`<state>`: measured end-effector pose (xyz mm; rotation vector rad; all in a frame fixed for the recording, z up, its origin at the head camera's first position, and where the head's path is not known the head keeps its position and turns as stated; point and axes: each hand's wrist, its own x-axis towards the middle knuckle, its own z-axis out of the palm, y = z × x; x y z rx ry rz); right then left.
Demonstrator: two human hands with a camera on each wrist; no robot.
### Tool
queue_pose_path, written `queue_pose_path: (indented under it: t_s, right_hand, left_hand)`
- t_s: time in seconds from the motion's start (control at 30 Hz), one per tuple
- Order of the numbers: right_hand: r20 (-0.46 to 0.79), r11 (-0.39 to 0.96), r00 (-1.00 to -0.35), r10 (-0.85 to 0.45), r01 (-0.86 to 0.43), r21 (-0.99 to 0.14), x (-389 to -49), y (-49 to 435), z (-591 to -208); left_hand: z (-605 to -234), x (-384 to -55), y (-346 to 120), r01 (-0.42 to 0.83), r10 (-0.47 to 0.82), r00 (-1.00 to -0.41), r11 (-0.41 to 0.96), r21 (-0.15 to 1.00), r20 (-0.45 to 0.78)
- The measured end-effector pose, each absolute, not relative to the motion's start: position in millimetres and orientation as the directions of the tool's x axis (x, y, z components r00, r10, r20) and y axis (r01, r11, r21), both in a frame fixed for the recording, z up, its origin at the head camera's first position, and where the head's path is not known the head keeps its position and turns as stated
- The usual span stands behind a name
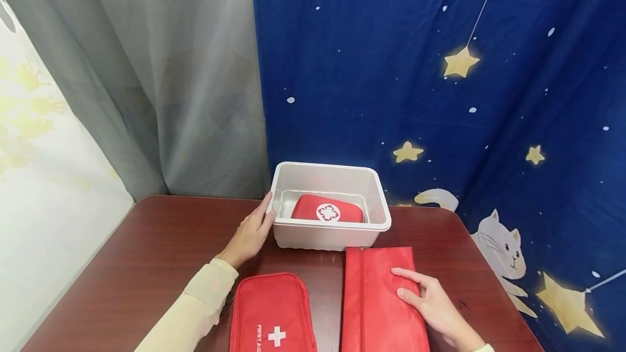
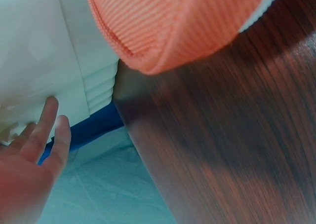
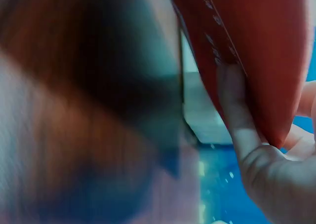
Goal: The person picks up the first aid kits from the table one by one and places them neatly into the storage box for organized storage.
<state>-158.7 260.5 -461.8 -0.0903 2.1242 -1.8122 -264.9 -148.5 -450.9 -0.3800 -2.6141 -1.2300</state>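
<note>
At lower right, our right hand (image 1: 434, 306) pinches the zipped red pouch (image 1: 379, 297); near centre, our left hand (image 1: 249, 236), fingers extended, touches the white bin (image 1: 318, 237).

Bench (image 1: 161, 254): dark reddish-brown wood with visible grain, a slight sheen and rounded far corners.
White bin (image 1: 313, 237): stands upright, open side up, near the middle of the far edge.
First-aid pouch (image 1: 271, 306): red with a white cross, lies face up nearer than the bin, slightly left.
</note>
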Motion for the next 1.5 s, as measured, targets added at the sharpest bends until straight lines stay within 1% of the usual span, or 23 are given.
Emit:
queue_pose_path:
  t_s: [0.27, 0.47, 0.77, 0.97, 1.07, 1.2, 1.3, 1.5]
  right_hand:
    - [-0.237, 0.192, -0.936, -0.262, 0.190, -0.963, -157.2, 281.3, -455.0]
    - [-0.210, 0.272, -0.948, -0.239, 0.142, -0.952, -159.9, 289.6, -450.1]
    - [-0.232, 0.313, -0.949, -0.211, 0.159, -0.936, -159.9, 305.3, -440.6]
    - [-0.222, 0.346, -0.965, -0.143, 0.161, -0.924, -160.9, 314.6, -431.5]
    - [-0.200, 0.367, -0.976, -0.085, 0.156, -0.917, -162.1, 318.6, -426.4]
    - [-0.116, 0.428, -0.993, -0.026, 0.094, -0.899, -164.3, 323.7, -418.5]
    - [-0.058, 0.470, -0.998, -0.007, 0.048, -0.881, -166.1, 327.6, -412.2]
    - [-0.004, 0.538, -1.000, 0.026, 0.017, -0.843, -171.0, 334.4, -399.2]
  left_hand:
    - [-452.1, -265.0, -148.9, 0.332, 0.135, -0.938, 0.620, 0.711, 0.320]
    - [-451.4, -264.5, -148.0, 0.329, 0.136, -0.939, 0.618, 0.714, 0.315]
    - [-452.3, -264.5, -147.9, 0.324, 0.131, -0.941, 0.618, 0.716, 0.313]
    - [-452.3, -265.3, -148.0, 0.325, 0.130, -0.940, 0.624, 0.711, 0.315]
    - [-451.7, -265.3, -148.0, 0.326, 0.132, -0.940, 0.623, 0.711, 0.315]
    - [-451.1, -265.1, -148.1, 0.329, 0.133, -0.938, 0.626, 0.707, 0.319]
    - [-451.3, -265.1, -148.3, 0.326, 0.128, -0.939, 0.628, 0.707, 0.319]
    - [-451.9, -265.6, -148.6, 0.326, 0.130, -0.939, 0.625, 0.709, 0.317]
